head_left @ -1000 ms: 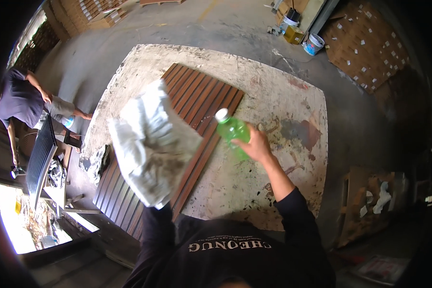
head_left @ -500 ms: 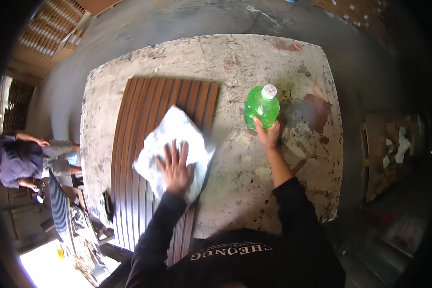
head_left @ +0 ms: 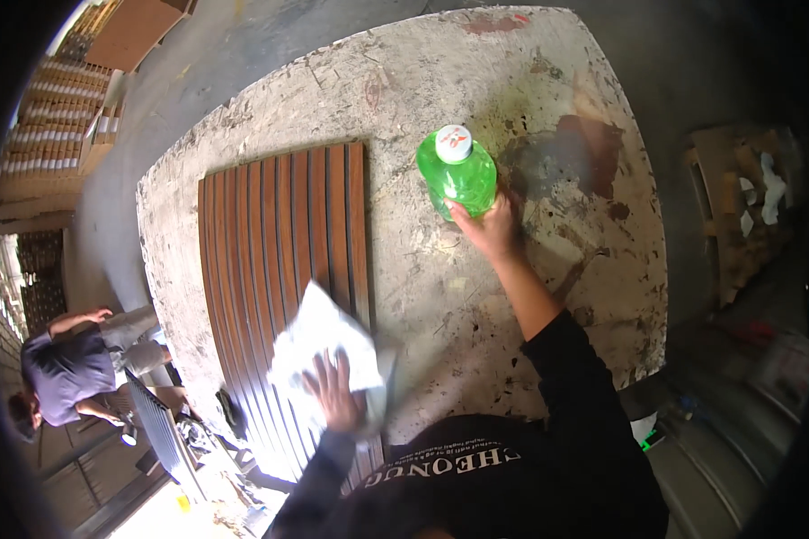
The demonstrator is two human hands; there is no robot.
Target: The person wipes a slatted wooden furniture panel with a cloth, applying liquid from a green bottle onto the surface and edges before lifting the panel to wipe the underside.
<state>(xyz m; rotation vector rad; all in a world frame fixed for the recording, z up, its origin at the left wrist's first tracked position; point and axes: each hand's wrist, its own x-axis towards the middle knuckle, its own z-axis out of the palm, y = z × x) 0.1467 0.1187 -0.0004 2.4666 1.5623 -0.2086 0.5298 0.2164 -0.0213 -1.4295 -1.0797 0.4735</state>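
My left hand (head_left: 337, 395) lies flat with fingers spread on a white cloth (head_left: 316, 328), pressing it against a brown slatted wood panel (head_left: 283, 225). The cloth covers part of the panel's near half and is somewhat blurred at its right edge. To the right, my right hand (head_left: 494, 226) grips a clear green plastic bottle (head_left: 458, 175) with a white cap. Its thumb wraps the near side, while the other fingers are mostly hidden behind the bottle. The bottle looks upright, over the worktable (head_left: 404, 81).
The worktable is stained and scratched, with a dark patch right of the bottle. At the left another person (head_left: 67, 368) stands by a dark slatted panel (head_left: 157, 427). Stacked boards (head_left: 63, 126) sit at the far left; a wooden pallet-like piece (head_left: 737, 211) is at the right.
My left hand has slid the cloth nearer to me along the panel, baring more slats. My right hand still holds the bottle. The whole view has shifted, and the other person's pose has changed.
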